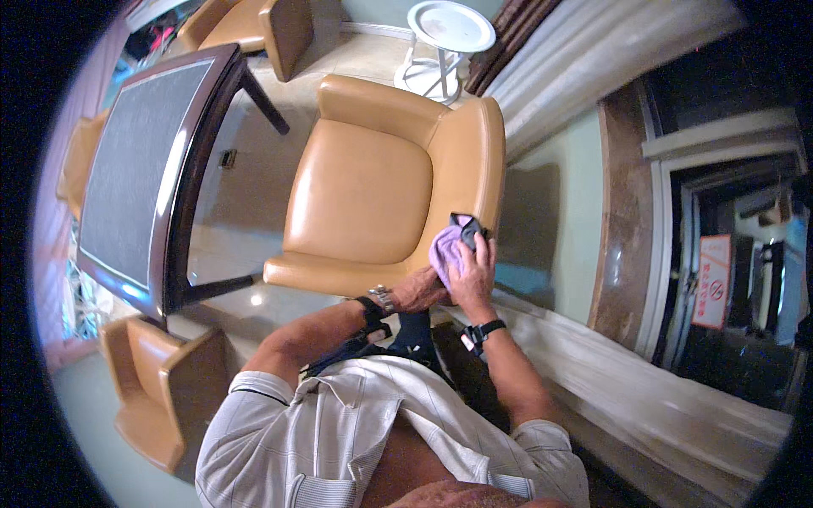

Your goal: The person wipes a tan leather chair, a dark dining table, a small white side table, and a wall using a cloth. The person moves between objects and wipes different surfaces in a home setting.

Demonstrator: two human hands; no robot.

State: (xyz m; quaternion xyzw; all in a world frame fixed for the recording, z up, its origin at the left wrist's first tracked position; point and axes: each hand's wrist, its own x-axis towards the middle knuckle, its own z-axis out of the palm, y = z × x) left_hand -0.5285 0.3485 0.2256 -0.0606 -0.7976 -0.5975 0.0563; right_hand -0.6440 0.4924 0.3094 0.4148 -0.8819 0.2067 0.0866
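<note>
My right hand (473, 276) grips a bunched purple cloth (446, 244) with a black part (471, 232) at its upper end. The cloth is against the corner where the backrest and the near armrest of a tan leather armchair (365, 190) meet. My left hand (420, 289) lies close beside the cloth, over the near armrest; its fingers are partly hidden, so I cannot tell whether it holds anything. Each wrist wears a black strap, and the left one also has a metal watch (381, 297).
To the left stands a dark-framed table (136, 171), with more tan armchairs (149, 387) around it. A round white side table (451, 25) stands beyond the armchair. Pale curtains (635, 387), a wall and a glass door bearing a sign (711, 281) are on the right.
</note>
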